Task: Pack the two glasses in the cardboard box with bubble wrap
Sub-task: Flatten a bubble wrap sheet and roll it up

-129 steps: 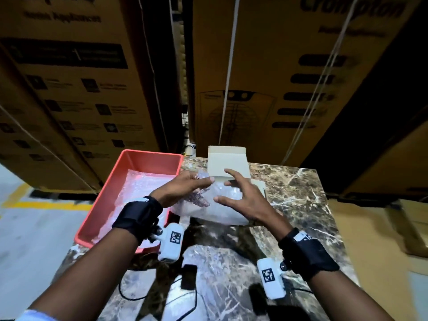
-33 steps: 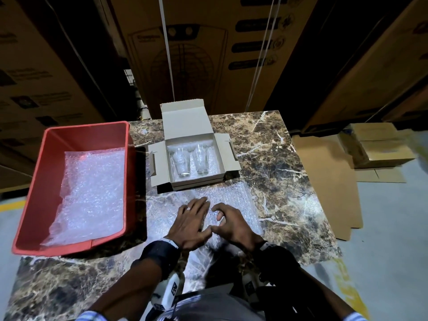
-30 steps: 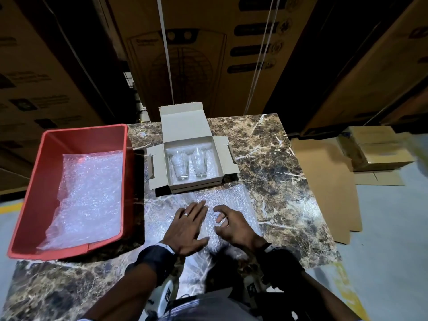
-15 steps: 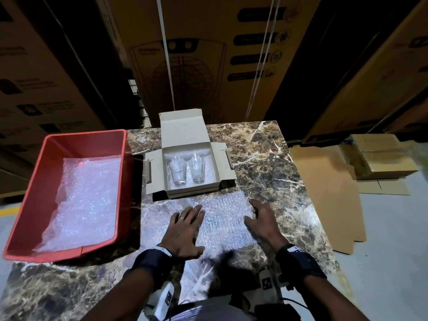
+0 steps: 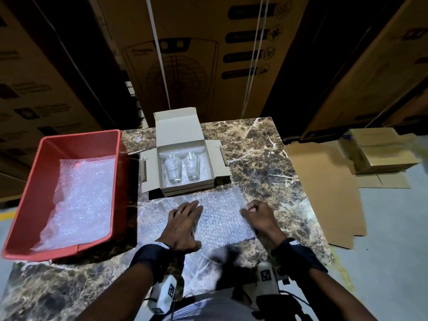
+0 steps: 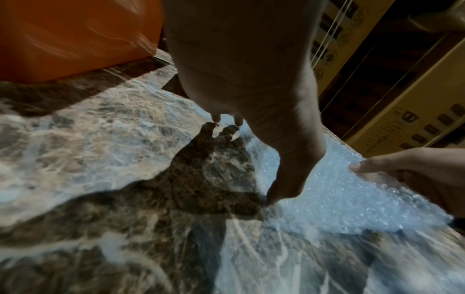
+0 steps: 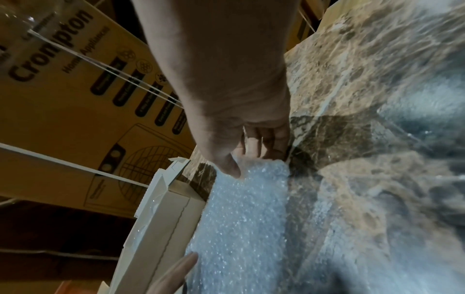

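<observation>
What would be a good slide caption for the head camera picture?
Left hand flat on a bubble wrap sheet, right hand pinching its edge; two glasses lie in the open cardboard box.

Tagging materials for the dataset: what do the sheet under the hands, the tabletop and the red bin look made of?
Sheet: clear plastic bubble wrap, small raised cells glinting.
Tabletop: looks like polished brown marble, pale veins and glossy reflections; could be a laminate print.
Red bin: likely moulded plastic, smooth walls, rolled rim.
</observation>
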